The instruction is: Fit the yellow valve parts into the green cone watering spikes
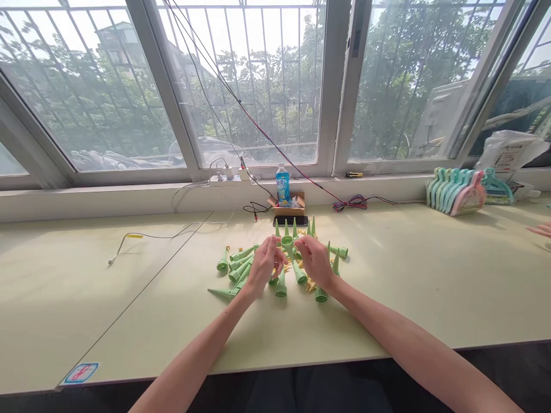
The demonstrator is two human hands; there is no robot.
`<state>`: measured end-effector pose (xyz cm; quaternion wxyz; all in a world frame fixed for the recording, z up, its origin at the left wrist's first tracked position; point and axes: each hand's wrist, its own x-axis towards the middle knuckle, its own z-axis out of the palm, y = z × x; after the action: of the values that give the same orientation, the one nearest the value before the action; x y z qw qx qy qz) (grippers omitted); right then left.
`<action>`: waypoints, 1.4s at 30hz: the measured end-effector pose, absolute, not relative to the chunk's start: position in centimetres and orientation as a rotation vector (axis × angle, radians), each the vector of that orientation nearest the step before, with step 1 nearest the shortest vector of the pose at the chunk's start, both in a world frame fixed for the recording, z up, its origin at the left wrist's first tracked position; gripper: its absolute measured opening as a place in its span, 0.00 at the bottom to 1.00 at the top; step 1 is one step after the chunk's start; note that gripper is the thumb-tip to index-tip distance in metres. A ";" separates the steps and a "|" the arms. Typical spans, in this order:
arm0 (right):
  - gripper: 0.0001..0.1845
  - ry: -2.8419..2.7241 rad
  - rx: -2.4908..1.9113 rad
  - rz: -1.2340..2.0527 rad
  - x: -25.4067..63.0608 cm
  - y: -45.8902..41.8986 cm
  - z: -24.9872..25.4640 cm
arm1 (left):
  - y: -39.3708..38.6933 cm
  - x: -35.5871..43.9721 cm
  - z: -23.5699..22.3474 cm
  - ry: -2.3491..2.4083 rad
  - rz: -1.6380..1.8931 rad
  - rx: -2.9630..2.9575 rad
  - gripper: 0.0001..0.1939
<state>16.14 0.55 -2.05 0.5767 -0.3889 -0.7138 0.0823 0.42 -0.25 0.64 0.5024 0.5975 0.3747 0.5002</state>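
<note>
A green plastic spike (287, 241) is held up between my hands, its round open end turned towards me. My right hand (316, 261) is closed, with fingers pinched at the spike's right side. On the other side, my left hand (264, 265) is curled with thumb and finger together close to the rim; whatever it pinches is too small to make out. More green spikes lie around and beneath both hands, such as a lying one (281, 285), and several stand point up behind. Small yellow plastic pieces (310, 285) are scattered among them, partly hidden by my hands.
Behind the pile are a phone (291, 220) and a small cardboard box (297, 211) with a blue bottle (283, 186). Coiled wires (350, 202) lie along the wall. Pastel hangers (456, 192) stand at right, near another person's hand (541, 229). A cable (150, 234) crosses the left tabletop.
</note>
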 end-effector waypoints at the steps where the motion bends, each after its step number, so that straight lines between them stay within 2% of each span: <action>1: 0.21 -1.687 -0.897 0.183 16.1 0.5 -2.1 | -0.3 0.4 0.6 0.901 1.174 1.414 0.26; 6: 0.18 -1.748 -0.844 0.163 16.1 0.6 -2.3 | -0.2 0.3 0.5 0.846 1.072 1.340 0.28; 18: 0.19 -1.764 -0.834 0.168 16.4 0.8 -2.2 | -0.1 0.0 0.5 0.734 1.060 1.322 0.22; 24: 0.22 -1.754 -0.900 0.152 16.3 0.9 -2.4 | -0.5 -0.2 0.8 0.789 1.069 1.432 0.26; 31: 0.24 -1.747 -0.965 0.182 16.4 1.0 -2.3 | -0.8 -0.1 1.2 0.830 1.072 1.520 0.25; 42: 0.25 -1.692 -1.030 0.296 16.3 1.1 -2.3 | -1.1 0.3 0.9 0.806 1.074 1.650 0.34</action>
<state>16.32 1.11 -2.33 0.5390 -0.4332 -0.7115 0.1245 0.32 -1.14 0.87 0.4855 0.6780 0.3312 0.4415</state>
